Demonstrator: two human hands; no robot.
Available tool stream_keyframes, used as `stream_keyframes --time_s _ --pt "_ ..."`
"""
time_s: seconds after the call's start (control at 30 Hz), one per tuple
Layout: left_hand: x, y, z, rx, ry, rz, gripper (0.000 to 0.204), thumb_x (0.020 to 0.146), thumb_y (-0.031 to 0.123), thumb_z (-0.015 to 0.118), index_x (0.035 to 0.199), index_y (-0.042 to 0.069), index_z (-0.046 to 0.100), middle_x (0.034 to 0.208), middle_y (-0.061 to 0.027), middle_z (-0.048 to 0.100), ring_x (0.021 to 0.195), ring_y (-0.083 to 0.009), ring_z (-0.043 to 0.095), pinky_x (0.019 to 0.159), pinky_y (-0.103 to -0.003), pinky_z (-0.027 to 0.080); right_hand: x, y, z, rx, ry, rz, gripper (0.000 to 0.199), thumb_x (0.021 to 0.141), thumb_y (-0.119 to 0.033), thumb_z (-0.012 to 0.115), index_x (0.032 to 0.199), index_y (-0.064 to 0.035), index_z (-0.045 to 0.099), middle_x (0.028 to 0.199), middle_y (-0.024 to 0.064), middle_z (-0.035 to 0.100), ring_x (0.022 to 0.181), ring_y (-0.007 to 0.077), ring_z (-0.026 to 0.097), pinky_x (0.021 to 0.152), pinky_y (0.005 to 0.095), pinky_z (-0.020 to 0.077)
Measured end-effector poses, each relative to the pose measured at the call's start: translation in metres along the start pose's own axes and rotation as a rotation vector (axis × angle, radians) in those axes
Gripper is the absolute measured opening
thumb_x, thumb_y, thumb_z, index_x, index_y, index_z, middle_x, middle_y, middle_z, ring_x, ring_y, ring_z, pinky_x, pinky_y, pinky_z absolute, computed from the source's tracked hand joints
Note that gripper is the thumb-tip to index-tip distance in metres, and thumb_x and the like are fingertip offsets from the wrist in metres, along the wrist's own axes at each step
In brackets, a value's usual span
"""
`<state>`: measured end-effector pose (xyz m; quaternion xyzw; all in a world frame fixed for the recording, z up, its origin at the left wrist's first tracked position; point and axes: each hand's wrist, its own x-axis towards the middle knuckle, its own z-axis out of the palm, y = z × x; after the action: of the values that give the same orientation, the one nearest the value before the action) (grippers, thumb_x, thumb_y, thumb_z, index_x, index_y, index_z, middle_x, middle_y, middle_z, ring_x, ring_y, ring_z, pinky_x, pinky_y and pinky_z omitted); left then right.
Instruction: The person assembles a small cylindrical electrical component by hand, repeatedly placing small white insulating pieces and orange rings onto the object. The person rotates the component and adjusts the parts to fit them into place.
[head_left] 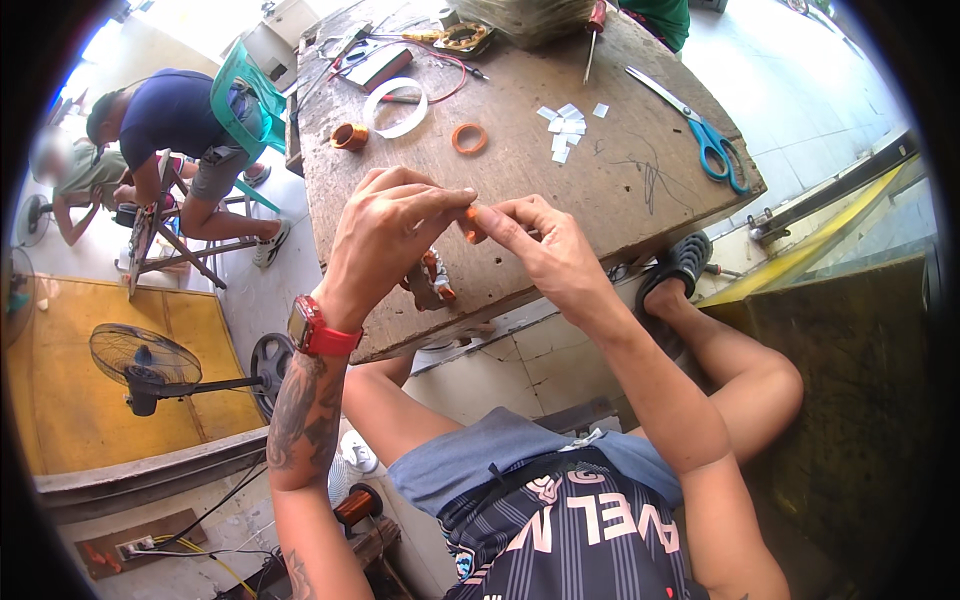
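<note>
Yellow mat (80,390) lay far left w/ a floor fan (143,362) on it. Left hand (385,235) had thumb & fingertips pinched shut on a small orange piece (470,226), held just above the wooden table (520,170) edge. Right hand (535,245) pinched the same piece from the other side, fingers closed. Orange ring (468,138), paper bits (566,124), blue scissors (700,130) lay beyond.

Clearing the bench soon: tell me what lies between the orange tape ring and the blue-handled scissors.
In the head view, a cluster of small white paper pieces lies on the wooden table between the orange tape ring and the scissors.
</note>
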<state>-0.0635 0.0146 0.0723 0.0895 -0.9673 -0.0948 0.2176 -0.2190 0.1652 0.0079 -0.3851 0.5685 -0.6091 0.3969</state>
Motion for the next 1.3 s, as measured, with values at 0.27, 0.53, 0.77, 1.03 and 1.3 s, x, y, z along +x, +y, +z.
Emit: stream_keyframes --time_s 0.27,0.53,0.77,1.03,1.3 --pt "-0.002 0.004 -0.004 -0.174 -0.059 -0.169 0.02 0.09 0.007 0.08 0.109 0.011 0.084 0.096 -0.0077 0.079 0.089 -0.0224 0.074 0.081 -0.036 0.058 0.003 -0.001 0.006 0.08 -0.111 0.018 0.037 0.1 -0.04 0.079 0.112 -0.0048 0.083 0.104 0.0009 0.062 0.097 0.0112 0.055 0.088 0.03 0.0443" --pt "-0.013 -0.002 -0.004 -0.328 -0.051 -0.36 0.021 0.094 0.001 0.076 0.112 0.007 0.084 0.099 -0.008 0.08 0.088 -0.0162 0.074 0.079 -0.032 0.059 -0.006 0.004 0.005 -0.011 -0.117 -0.068 0.036 0.1 -0.034 0.08 0.12 -0.0038 0.081 0.105 -0.0005 0.058 0.091 0.0089 0.051 0.081 0.0263 0.0455" --pt "-0.017 0.001 0.001 -0.257 0.005 -0.337 0.019 0.093 0.008 0.079 0.112 0.01 0.084 0.095 -0.0077 0.077 0.081 -0.0174 0.073 0.073 -0.033 0.058 -0.008 0.011 0.017 0.016 -0.057 -0.137 0.032 0.103 -0.03 0.077 0.121 -0.0038 0.08 0.106 0.0013 0.058 0.089 0.0094 0.052 0.079 0.0266 0.0473" --pt "-0.017 0.011 -0.001 -0.407 -0.009 -0.484 0.018 0.095 0.012 0.079 0.112 0.009 0.082 0.102 -0.0095 0.08 0.083 -0.02 0.076 0.078 -0.035 0.06 -0.006 0.014 0.019 0.033 -0.091 -0.141 0.032 0.106 -0.03 0.073 0.122 -0.0038 0.079 0.11 0.0041 0.06 0.101 0.0147 0.057 0.09 0.0313 0.0492" --pt "-0.022 0.019 -0.003 -0.115 0.117 -0.256 0.018 0.094 0.01 0.077 0.112 0.007 0.078 0.109 -0.0102 0.079 0.103 -0.0285 0.073 0.09 -0.039 0.058 -0.005 0.019 0.026 -0.141 0.035 -0.43 0.026 0.103 -0.02 0.074 0.122 -0.0027 0.077 0.125 0.012 0.066 0.115 0.0245 0.065 0.101 0.036 0.053"
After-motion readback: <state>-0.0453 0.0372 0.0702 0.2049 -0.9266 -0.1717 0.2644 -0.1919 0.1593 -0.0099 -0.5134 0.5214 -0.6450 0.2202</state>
